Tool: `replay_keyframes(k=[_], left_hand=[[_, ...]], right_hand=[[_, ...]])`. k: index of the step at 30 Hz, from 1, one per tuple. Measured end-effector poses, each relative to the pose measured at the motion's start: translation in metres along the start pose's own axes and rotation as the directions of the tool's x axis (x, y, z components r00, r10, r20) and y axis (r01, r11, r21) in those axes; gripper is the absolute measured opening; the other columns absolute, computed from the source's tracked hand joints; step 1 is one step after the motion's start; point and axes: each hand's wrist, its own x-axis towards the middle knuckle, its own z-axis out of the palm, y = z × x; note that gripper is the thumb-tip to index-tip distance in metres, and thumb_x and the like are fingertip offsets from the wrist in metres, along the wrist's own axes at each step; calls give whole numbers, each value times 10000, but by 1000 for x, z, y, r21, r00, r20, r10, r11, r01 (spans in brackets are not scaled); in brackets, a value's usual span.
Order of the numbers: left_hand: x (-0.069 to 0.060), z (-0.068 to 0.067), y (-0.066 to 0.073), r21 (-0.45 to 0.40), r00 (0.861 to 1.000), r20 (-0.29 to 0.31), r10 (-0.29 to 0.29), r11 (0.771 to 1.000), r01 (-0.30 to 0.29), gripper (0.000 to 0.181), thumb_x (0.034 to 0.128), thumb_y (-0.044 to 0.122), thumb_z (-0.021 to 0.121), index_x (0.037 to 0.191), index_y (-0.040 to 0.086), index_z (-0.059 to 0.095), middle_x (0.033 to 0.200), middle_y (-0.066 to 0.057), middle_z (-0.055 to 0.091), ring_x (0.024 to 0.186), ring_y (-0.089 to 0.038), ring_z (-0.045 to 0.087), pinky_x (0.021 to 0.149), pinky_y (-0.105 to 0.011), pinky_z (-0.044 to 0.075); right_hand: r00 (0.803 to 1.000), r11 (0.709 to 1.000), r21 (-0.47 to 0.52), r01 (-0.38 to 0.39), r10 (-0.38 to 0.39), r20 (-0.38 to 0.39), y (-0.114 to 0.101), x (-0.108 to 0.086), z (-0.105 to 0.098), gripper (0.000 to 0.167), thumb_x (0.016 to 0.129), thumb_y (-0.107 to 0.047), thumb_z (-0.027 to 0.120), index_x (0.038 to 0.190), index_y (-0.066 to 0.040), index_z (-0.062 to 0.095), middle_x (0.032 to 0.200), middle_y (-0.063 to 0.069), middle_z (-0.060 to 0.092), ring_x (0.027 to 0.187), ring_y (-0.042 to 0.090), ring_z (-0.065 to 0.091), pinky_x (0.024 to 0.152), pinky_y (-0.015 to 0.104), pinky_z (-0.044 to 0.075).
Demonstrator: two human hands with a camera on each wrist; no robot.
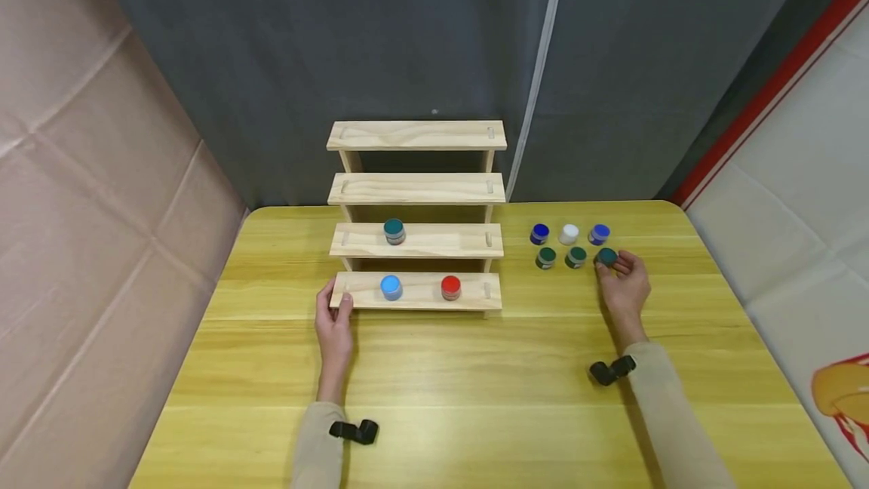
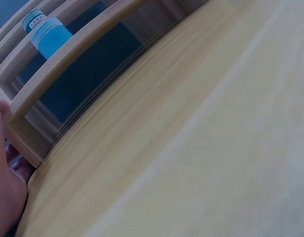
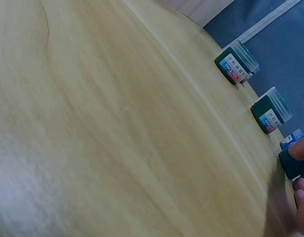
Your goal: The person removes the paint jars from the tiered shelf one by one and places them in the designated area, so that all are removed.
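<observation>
A wooden four-step rack (image 1: 416,189) stands on the table, and my left hand (image 1: 335,329) grips the left end of its lowest step, thumb on top. On that step sit a light blue paint jar (image 1: 391,287) and a red paint jar (image 1: 451,287); a teal paint jar (image 1: 394,231) is one step higher. My right hand (image 1: 626,289) pinches a dark teal paint jar (image 3: 292,164) between thumb and fingers, at the right end of the front row. Beside it stand two dark green paint jars (image 1: 575,256). Part of the left fingers is hidden behind the rack.
Behind the green jars is a back row: a dark blue jar (image 1: 539,233), a white jar (image 1: 569,233) and a violet-blue jar (image 1: 600,234). A grey curtain (image 1: 611,96) hangs behind the wooden table (image 1: 475,383).
</observation>
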Motion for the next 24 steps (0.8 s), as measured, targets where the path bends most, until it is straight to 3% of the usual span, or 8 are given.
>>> replay_keyframes(k=[6,14,19,24], left_hand=[[-1,0,1,-2,1000,-4,6,1000,-6,457,1035,65,533,1470,-46,448,1480,-229,508,837,-29,508,759,-218,465],[0,0,0,-18,1000,-4,10,1000,-10,458,1034,64,532,1469,-51,444,1493,-238,496,901,-26,532,788,-159,465],[0,0,0,-12,1000,1,-2,1000,2,462,1036,70,531,1474,-42,439,1497,-223,494,893,-46,528,789,-194,476],[-1,-1,1,7,1000,0,1,1000,-1,461,1035,78,534,1473,-36,448,1492,-221,501,808,-51,502,740,-207,463]], right_hand=[[999,999,46,-15,17,-47,-1,-2,-3,506,937,-131,696,1410,-44,539,1353,126,618,1125,135,567,993,245,464],[987,976,197,90,-62,-146,-19,-11,1,420,907,-66,716,1311,-41,607,1193,25,651,1044,55,591,1007,234,485],[977,947,271,174,-131,-170,-35,-18,6,396,895,-15,712,1280,-1,621,1201,140,679,982,2,595,921,169,482],[952,905,322,278,-216,-216,-53,-30,10,391,895,38,697,1269,96,603,1204,266,666,952,22,603,855,146,479]])
